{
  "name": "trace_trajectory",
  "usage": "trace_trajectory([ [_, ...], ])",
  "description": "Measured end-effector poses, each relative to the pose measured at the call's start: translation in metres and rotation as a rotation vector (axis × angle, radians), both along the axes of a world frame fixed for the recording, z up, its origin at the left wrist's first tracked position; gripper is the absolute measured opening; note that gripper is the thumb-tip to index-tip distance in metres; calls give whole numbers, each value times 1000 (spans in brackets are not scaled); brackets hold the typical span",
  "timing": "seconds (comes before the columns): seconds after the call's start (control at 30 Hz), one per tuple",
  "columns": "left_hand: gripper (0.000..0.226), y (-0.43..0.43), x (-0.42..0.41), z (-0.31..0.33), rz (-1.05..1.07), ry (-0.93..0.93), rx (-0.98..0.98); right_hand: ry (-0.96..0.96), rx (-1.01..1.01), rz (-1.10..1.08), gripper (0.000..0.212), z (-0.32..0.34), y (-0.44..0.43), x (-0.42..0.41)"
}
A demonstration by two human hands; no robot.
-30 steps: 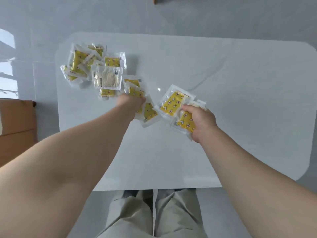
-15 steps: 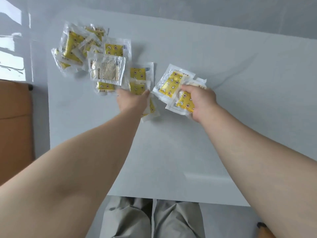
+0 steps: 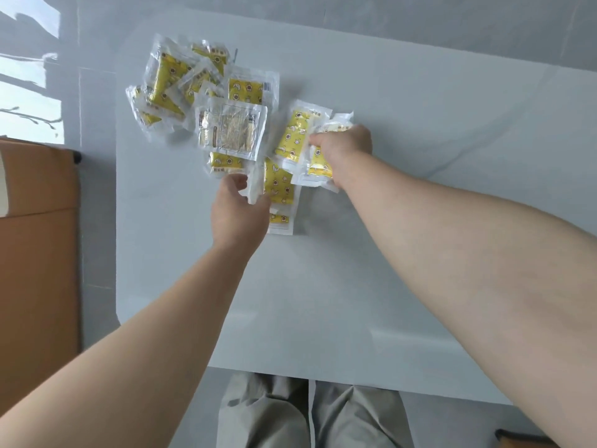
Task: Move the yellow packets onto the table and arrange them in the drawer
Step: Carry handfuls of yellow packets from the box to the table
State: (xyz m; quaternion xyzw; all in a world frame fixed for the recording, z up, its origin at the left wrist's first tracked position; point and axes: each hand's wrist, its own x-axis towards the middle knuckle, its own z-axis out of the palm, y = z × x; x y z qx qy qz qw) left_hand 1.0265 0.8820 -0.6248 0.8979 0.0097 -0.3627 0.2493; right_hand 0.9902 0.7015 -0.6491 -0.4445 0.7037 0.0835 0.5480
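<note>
Right hand (image 3: 344, 147), right of the packet cluster: fingers curled round a loose fan of yellow packets (image 3: 295, 137), several at once, seemingly lifted off the table. Left hand (image 3: 237, 215), lower and further left: thumb and fingers pinch the clear margin of a single packet (image 3: 278, 185). Another lies flat just below it on the table.

Handling, judged: sealed plastic sachets, light and limp, with glossy film. They will likely slide over one another, so a fan held at one end could shed a piece. The best hold looks to be the flat sealed border, or a squared stack clamped across both faces. Nothing suggests fragility; the print is too small to read.

Remaining stock: heap of packets (image 3: 168, 82) in the upper left of the frame, overlapping at all angles. One pale packet (image 3: 231, 130) lies back side up at the heap's lower right, near the left hand.

Surface: white table (image 3: 420, 221), smooth, shiny, rounded corners. Packets should skid on it readily.

Room: glossy grey floor (image 3: 97, 43) with window glare at upper left. Brown piece of furniture (image 3: 35, 253) at the left edge. The person's grey trousers (image 3: 268, 415) at the bottom. No drawer in view.
</note>
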Motion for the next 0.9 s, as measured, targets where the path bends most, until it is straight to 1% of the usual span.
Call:
trace_trajectory([
  [0.07, 44, 1, 1, -1, 6, 5, -14, 104, -129, 198, 61, -9, 2, 2],
  [0.1, 43, 1, 1, -1, 4, 4, -21, 142, -168, 263, 67, -13, 4, 3],
  [0.23, 40, 1, 2, -3, -4, -8, -44, 331, -181, 361, 89, -19, 10, 0],
  [0.37, 36, 4, 5, 6, 2, -4, -55, 446, -220, 460, 97, -15, 16, -10],
  [0.47, 29, 8, 6, 28, 3, -1, -71, 450, -244, 493, 94, 9, 22, -20],
  [0.57, 26, 12, 5, 65, -24, 3, -91, 407, -220, 467, 92, 50, 31, -34],
  [0.9, 19, 41, -9, 222, -172, 102, -123, 225, -178, 271, 89, 237, 96, -110],
])
